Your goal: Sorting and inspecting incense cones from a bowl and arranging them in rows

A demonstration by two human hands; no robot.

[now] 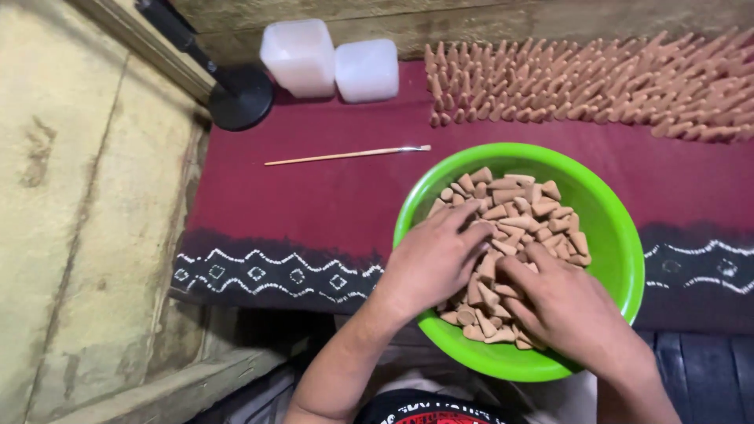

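Head view looks down on the small tan cones [510,216] heaped in a green bowl [613,259] at the near edge of the desk [314,196]. Both my hands lie palm down on the heap. My left hand [432,263] spreads its fingers over the left side; my right hand [561,302] curls over the near right. Fingertips sink among the cones, so I cannot tell whether either grip has closed on one. Far right, standing cones [597,82] run out of frame.
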